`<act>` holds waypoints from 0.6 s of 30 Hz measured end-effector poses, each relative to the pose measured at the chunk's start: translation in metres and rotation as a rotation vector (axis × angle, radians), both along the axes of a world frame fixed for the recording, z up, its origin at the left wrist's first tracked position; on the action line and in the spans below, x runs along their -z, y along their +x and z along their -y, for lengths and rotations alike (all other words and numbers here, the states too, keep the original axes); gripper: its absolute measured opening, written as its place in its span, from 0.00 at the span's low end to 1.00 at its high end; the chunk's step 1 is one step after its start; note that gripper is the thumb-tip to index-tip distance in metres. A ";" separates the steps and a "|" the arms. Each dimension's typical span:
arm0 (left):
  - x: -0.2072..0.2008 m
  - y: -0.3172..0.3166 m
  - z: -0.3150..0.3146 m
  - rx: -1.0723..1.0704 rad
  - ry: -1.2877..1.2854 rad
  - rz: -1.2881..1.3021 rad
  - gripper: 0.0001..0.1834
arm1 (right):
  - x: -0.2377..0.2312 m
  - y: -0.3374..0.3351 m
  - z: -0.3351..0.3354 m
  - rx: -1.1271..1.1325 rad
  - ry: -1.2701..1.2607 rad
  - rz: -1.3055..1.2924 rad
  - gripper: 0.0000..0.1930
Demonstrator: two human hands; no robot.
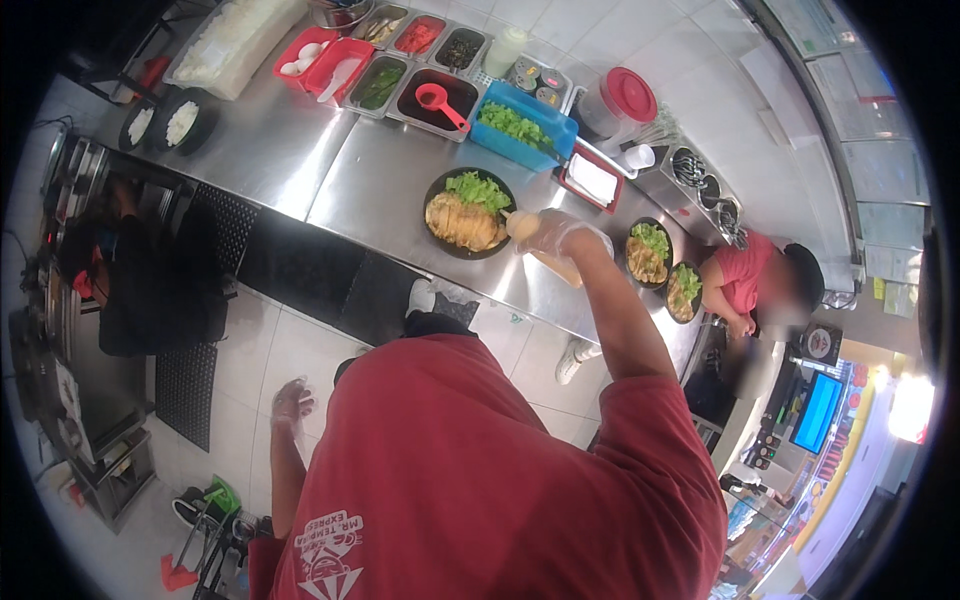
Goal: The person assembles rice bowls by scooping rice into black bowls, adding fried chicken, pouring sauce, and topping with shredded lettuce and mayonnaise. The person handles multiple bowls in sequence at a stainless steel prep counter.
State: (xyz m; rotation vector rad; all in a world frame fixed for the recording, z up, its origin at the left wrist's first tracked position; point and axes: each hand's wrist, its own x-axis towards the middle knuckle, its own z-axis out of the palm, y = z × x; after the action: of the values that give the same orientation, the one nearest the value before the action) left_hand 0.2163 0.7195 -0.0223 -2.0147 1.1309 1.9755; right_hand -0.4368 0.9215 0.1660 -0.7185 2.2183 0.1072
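My right hand [572,240], in a clear plastic glove, is closed around what looks like a tan squeeze bottle [521,226]. Its narrow tip points at a black bowl [433,243] on the steel counter. Sliced golden fried cutlet [463,222] fills most of that bowl, with chopped green lettuce [478,188] along the far side. Much of the bottle is hidden by my fingers. Low at my left side, away from the counter, my left hand [293,400] hangs gloved, fingers loosely apart, holding nothing.
Behind the bowl stand a blue lettuce tub [545,155], a sauce pan with a red ladle [436,98] and red bins [345,60]. Two more filled bowls [648,252] sit rightward, near a co-worker in red [745,285]. Another person [150,280] works at left. Rice bowls [183,122] stand far left.
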 end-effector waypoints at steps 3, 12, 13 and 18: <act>0.000 -0.011 -0.011 -0.026 0.068 0.038 0.29 | -0.010 -0.010 0.011 -0.070 0.058 -0.015 0.32; 0.014 -0.019 -0.035 -0.140 0.170 0.062 0.22 | -0.027 -0.021 0.034 -0.142 0.144 -0.021 0.29; 0.015 -0.018 -0.035 -0.117 0.162 0.061 0.22 | -0.024 -0.024 0.036 -0.140 0.128 -0.028 0.29; 0.030 -0.020 -0.022 -0.133 0.186 0.041 0.22 | -0.035 -0.023 0.049 -0.180 0.145 0.018 0.28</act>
State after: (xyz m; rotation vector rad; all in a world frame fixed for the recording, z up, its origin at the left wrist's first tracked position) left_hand 0.1963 0.7415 -0.0518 -2.0702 0.7915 2.0048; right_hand -0.4597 0.8721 0.2007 -0.8336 2.1003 0.3459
